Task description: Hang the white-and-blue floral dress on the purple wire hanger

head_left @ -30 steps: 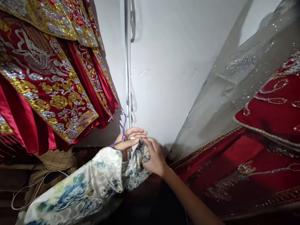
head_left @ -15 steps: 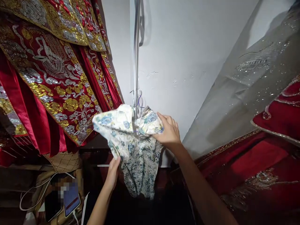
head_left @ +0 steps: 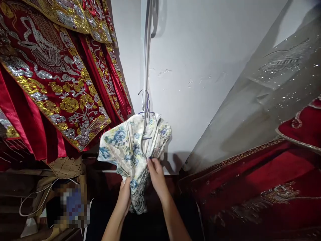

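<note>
Evidently the fingers of both bare hands are closed on cloth. The right hand [head_left: 156, 174] pinches the edge of the front opening with thumb and fingertips, while the left hand [head_left: 124, 194] grips lower down, its thumb lying over the fabric and its other fingers mostly hidden behind. Between them is a white, satiny garment with blue and green flowers [head_left: 119, 139], its lower part bunched into a narrow, crinkled tail. Above the hands, its shoulders drape over a thin purple hanger [head_left: 147, 106], whose lower bar shows through the open neck. That hook stands beside a slim metal upright [head_left: 147, 50]; what bears it, I cannot tell. So putting the garment on the hanger looks done; judging by the gaping neckline and gathered hem, straightening the front seems left. Farther out, a red costume with gold and silver embroidery [head_left: 69, 103] hangs left, and deep-red beaded cloth [head_left: 296, 170] lies right.
</note>
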`<state>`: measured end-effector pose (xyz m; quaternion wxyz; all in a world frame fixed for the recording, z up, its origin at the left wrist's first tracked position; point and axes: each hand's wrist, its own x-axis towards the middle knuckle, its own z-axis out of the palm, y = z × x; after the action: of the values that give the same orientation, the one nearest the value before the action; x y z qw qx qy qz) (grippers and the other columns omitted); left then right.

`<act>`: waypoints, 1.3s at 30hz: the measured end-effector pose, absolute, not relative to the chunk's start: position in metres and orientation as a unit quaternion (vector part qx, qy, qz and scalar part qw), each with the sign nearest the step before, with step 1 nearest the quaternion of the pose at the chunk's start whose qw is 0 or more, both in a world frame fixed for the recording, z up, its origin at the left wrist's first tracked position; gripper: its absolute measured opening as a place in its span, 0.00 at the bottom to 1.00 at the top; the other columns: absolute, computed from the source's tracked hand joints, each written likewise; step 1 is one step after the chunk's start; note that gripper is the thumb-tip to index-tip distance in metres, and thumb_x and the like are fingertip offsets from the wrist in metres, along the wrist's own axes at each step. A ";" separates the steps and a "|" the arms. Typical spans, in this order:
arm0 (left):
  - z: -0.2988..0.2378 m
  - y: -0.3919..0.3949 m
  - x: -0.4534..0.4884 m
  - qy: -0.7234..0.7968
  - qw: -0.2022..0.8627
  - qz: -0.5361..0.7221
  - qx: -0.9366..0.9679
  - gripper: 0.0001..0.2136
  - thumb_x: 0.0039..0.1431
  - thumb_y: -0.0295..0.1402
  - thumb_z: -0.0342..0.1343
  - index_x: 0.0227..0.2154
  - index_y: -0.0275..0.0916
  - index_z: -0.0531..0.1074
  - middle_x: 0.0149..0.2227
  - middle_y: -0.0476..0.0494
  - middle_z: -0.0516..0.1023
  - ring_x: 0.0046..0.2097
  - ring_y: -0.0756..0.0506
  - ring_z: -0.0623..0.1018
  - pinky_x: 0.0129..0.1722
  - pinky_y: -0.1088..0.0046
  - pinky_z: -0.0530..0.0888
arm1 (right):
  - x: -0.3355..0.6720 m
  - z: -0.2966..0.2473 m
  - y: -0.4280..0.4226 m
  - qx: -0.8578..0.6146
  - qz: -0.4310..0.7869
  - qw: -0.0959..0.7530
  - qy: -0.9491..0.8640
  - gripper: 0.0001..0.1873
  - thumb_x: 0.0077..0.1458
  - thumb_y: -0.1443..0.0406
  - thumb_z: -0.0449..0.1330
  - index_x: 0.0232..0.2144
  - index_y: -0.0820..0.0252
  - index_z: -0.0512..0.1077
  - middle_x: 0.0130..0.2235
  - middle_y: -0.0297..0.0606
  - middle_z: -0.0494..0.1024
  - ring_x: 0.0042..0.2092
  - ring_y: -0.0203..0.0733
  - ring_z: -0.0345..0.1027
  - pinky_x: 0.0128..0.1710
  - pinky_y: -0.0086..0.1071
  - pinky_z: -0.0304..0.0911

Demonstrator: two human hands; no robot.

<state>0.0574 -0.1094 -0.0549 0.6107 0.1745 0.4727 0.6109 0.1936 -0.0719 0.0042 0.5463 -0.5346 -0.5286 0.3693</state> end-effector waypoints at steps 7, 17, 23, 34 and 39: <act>-0.042 -0.118 0.041 0.458 0.647 0.583 0.179 0.24 0.53 0.39 0.62 0.54 0.39 0.72 0.50 0.38 0.80 0.54 0.36 0.78 0.55 0.59 0.72 | 0.186 -0.023 -0.069 -0.495 0.522 0.402 -0.566 0.19 0.60 0.59 0.50 0.19 0.58 0.64 0.19 0.32 0.67 0.25 0.37 0.62 0.28 0.30 0.55; -0.050 -0.109 0.038 0.553 0.448 0.660 0.240 0.23 0.52 0.40 0.63 0.50 0.41 0.69 0.51 0.40 0.75 0.56 0.36 0.73 0.57 0.58 0.69 | 0.206 -0.033 -0.092 -0.453 0.578 0.506 -0.452 0.21 0.57 0.49 0.56 0.24 0.59 0.66 0.22 0.31 0.66 0.23 0.33 0.56 0.25 0.29 0.50; -0.042 -0.111 0.051 0.571 0.252 0.641 0.446 0.19 0.51 0.38 0.65 0.46 0.42 0.71 0.52 0.39 0.70 0.55 0.37 0.70 0.56 0.63 0.66 | 0.211 -0.029 -0.103 -0.444 0.584 0.488 -0.473 0.17 0.57 0.58 0.54 0.19 0.58 0.61 0.18 0.28 0.59 0.22 0.32 0.51 0.24 0.29 0.47; -0.049 -0.103 0.085 0.491 0.401 0.481 0.606 0.10 0.63 0.41 0.52 0.31 0.41 0.67 0.30 0.47 0.68 0.33 0.45 0.68 0.31 0.73 0.64 | 0.216 0.010 -0.076 -0.425 0.616 0.470 -0.468 0.13 0.55 0.59 0.54 0.26 0.62 0.72 0.17 0.31 0.70 0.18 0.31 0.56 0.20 0.26 0.49; -0.056 -0.102 0.085 0.488 0.397 0.456 0.630 0.14 0.65 0.43 0.50 0.27 0.41 0.63 0.28 0.47 0.65 0.31 0.46 0.67 0.29 0.73 0.61 | 0.223 0.108 -0.026 -0.412 0.558 0.540 -0.478 0.16 0.53 0.55 0.62 0.28 0.65 0.74 0.21 0.35 0.72 0.21 0.30 0.58 0.20 0.26 0.54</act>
<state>0.0850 -0.1019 -0.0562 0.3967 0.6299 0.4875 0.4562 0.2228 -0.0259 0.1076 0.5398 -0.4116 -0.4775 0.5578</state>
